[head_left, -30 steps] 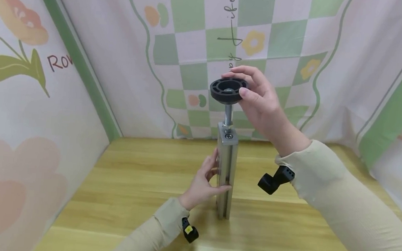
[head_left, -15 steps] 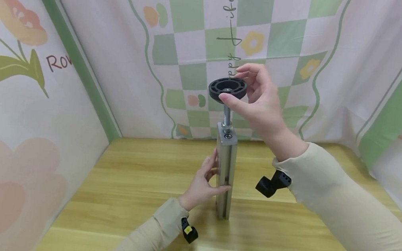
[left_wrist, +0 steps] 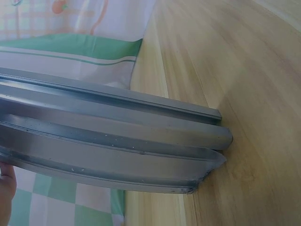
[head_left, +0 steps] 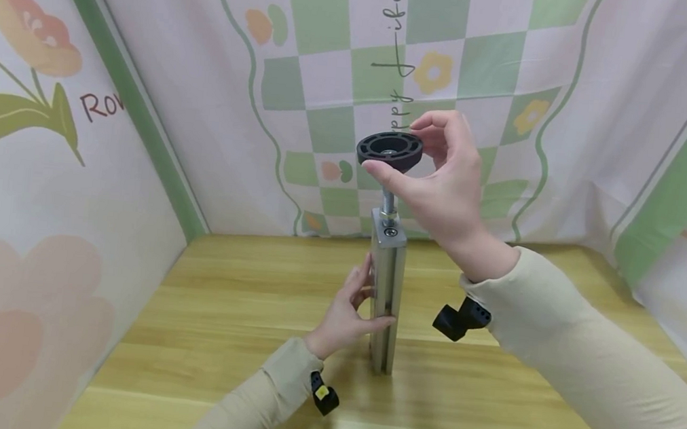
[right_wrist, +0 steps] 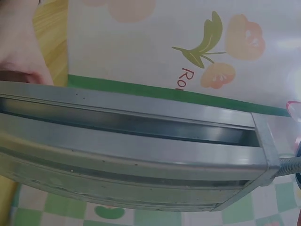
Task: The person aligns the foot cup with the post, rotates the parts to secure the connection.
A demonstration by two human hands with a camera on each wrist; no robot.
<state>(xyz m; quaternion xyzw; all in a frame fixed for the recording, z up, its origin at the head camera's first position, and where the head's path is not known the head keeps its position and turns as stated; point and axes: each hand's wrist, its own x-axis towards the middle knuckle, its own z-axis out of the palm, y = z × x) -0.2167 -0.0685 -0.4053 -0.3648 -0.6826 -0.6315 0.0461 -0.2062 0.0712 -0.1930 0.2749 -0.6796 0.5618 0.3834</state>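
A silver aluminium profile (head_left: 389, 273) stands upright on the table, its lower end meeting the wood in the left wrist view. My left hand (head_left: 339, 320) grips it at mid-height, thumb across the near face and fingers behind. An end plate (head_left: 398, 241) with a screw caps its top. From there a threaded rod (head_left: 388, 201) rises to a round black levelling foot (head_left: 408, 157). My right hand (head_left: 453, 186) holds the foot by its rim, thumb at the front and fingers at the back right. Those fingertips are partly hidden. The right wrist view shows the plate and threaded rod (right_wrist: 289, 166).
The wooden table (head_left: 219, 299) spreads around the profile. A printed curtain (head_left: 324, 18) hangs close behind the foot, with another flower-printed one (head_left: 140, 156) at the left. Small black wrist cameras (head_left: 459, 320) hang below both sleeves.
My right thumb has slid left along the foot's front rim while the fingers behind have shifted right. The wrist has turned and dropped slightly. My left hand and the profile stay put.
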